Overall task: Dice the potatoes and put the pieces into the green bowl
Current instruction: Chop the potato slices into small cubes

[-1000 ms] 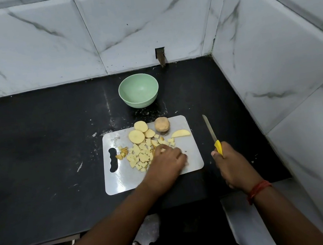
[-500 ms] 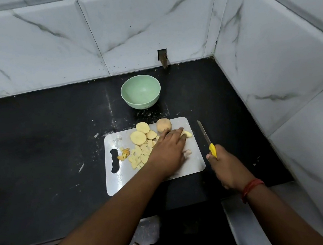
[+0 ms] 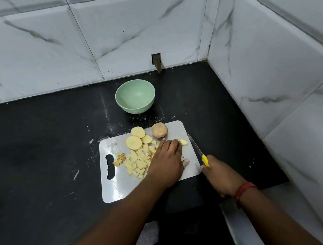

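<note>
Head view: potato slice at left fingers.

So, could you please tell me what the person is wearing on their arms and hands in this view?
Both forearms are bare, with no sleeves reaching into view. The right wrist carries a red thread band wound round it several times. The left hand and right hand wear no gloves, and no rings or watch can be seen.

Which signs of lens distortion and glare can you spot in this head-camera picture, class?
Head view: wide-angle bending bows the wall tiles and slants the side wall; a soft sheen lies on the cutting board and the black counter; the green bowl stays sharp.
</note>
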Demonstrator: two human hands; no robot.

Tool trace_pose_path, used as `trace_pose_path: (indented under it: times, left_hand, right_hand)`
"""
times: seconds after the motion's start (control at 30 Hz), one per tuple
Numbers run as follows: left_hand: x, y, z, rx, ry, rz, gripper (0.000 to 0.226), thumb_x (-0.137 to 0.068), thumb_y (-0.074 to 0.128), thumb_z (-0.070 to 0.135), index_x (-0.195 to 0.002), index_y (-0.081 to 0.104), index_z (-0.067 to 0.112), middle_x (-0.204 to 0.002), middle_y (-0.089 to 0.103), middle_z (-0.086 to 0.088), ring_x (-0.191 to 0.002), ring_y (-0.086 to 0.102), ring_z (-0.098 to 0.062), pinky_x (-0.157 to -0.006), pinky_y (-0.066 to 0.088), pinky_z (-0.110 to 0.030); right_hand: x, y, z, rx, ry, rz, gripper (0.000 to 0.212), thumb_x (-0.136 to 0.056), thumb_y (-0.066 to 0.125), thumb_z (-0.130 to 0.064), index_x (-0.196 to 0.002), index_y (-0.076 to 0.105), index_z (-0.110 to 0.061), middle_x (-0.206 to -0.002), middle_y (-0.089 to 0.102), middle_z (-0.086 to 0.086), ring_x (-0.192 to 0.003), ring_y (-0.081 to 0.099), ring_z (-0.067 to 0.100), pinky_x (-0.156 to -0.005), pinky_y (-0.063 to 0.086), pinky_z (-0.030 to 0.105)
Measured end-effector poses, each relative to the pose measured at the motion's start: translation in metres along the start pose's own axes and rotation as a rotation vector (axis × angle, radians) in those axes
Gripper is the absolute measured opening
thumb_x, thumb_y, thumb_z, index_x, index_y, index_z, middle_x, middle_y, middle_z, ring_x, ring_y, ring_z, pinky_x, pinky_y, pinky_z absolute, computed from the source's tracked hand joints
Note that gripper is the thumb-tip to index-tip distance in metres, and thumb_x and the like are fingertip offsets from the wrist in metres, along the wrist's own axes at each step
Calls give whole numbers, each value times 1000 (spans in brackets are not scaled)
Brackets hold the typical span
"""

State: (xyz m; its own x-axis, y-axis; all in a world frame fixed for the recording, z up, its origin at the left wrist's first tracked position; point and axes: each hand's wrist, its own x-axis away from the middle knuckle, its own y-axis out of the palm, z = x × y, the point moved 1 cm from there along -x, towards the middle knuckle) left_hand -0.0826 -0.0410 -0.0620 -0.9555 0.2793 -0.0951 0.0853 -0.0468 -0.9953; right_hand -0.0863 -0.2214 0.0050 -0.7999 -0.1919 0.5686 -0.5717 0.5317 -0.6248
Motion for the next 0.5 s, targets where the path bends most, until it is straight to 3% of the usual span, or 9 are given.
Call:
trace_pose_path:
  times: [0.27,0.4,0.5]
  left_hand:
    - [4,2,1,85,-2,39,64,-100,43,51,-143,53,4,-135,53,-8,-124,45,-24,-122,24,-42]
    - [-6,2,-4,108,-34,27,70,-96,29,54,-140,57,7,-130,55,-8,-123,52,-27,-124,20,-46]
    - [-11,0,-6,110,-55,-12,65,-99,39,53,-144,52,8,-139,50,-9,-131,46,-29,-125,15,-47]
  right_hand:
    - [-4,7,-8,125,28,-6,22,-103,35,-31,-113,44,-13,-96,57,10,-74,59,22,-50,44,28]
    - [-7,8,-11,166,29,-3,25,-103,34,-30,-116,44,-11,-103,59,12,-84,60,24,-66,48,32]
    - [-10,7,-14,188,30,7,27,-103,35,-29,-119,44,-10,-107,59,13,-91,62,26,-74,51,35]
